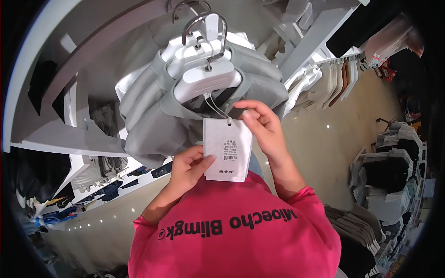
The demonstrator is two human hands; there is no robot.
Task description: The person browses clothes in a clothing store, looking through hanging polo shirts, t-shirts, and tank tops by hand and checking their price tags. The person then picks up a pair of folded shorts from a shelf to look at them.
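A white paper tag (222, 148) with printed text and a barcode hangs by a thin string from a white hanger (206, 81). My left hand (190, 169) pinches the tag's lower left edge, thumb on the front. At the tag's upper right corner, my right hand (262, 127) has its thumb and index finger closed on the tag's edge. Behind the tag, the grey garment (162, 129) hangs on that hanger, in front of more grey garments.
A metal hook (225, 34) holds the front hanger. White shelving (65, 83) with folded clothes stands at left. Clothes on hangers (340, 78) line the upper right, and more racks (387, 171) stand at right on the shiny floor (315, 153).
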